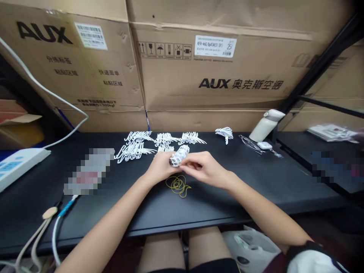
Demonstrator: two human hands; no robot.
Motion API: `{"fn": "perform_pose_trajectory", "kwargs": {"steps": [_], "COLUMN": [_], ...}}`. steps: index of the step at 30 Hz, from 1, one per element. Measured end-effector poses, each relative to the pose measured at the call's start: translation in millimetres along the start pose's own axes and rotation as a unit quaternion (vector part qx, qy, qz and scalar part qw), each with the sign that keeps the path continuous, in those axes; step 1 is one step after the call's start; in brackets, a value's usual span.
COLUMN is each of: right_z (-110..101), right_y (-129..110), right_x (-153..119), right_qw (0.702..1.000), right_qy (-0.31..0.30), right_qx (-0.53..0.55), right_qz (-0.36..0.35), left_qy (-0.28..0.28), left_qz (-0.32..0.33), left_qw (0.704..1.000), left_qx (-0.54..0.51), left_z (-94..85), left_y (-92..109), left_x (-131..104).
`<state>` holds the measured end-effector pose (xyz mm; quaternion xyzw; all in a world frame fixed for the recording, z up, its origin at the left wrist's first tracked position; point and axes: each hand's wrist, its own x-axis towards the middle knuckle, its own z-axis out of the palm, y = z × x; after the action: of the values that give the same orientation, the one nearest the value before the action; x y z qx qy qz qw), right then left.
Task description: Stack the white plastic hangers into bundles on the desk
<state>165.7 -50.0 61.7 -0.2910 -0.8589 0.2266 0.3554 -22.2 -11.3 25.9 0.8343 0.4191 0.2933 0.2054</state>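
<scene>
Left fingers point(165, 157) grip white bundle point(180, 154), likely steadying it for right fingers point(195, 156) pinched narrow against it; yellow string point(176, 188) near both, presumably for reach.

A work corner, apparently in a storeroom
Storage is suggested by big AUX cartons point(227, 100) behind the desk point(199, 206) and a dark rack point(318, 70); desk use is shown by a bottle point(263, 127) and power strip point(25, 161).

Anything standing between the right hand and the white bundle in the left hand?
Nothing visible does. The right hand has its fingertips right at the near end of the white bundle, which the left hand holds. The yellow loops lie below on the black table.
</scene>
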Motion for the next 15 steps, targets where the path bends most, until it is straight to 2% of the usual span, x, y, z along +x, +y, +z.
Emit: {"fn": "perform_pose_trajectory", "kwargs": {"steps": [2,4,6,8,10,12,13,15], "right_z": [0,-2,-6,-9,-9,-5,-2,6], "right_y": [0,3,11,23,36,47,51,56], "right_x": [0,2,6,11,15,17,18,17], "right_qw": [0.999,0.987,0.952,0.899,0.843,0.803,0.796,0.807], "right_qy": [0.036,0.096,0.163,0.212,0.227,0.222,0.213,0.202], "right_qx": [0.03,0.112,0.22,0.324,0.41,0.463,0.475,0.462], "right_qz": [0.005,0.063,0.139,0.204,0.264,0.302,0.309,0.307], "left_qy": [-0.015,-0.014,0.001,0.02,0.036,0.052,0.06,0.07], "left_qz": [0.004,0.011,0.022,0.036,0.047,0.05,0.047,0.036], "left_qw": [0.998,0.994,0.989,0.986,0.985,0.986,0.987,0.99], "left_qx": [0.053,0.106,0.143,0.161,0.16,0.151,0.145,0.12], "left_z": [0.6,0.5,-0.5,-2.0,-3.2,-3.5,-3.3,-2.9], "left_y": [0,0,0,0,0,-1,-1,-1], "left_x": [-1,-2,-2,-2,-3,-4,-4,-4]}}
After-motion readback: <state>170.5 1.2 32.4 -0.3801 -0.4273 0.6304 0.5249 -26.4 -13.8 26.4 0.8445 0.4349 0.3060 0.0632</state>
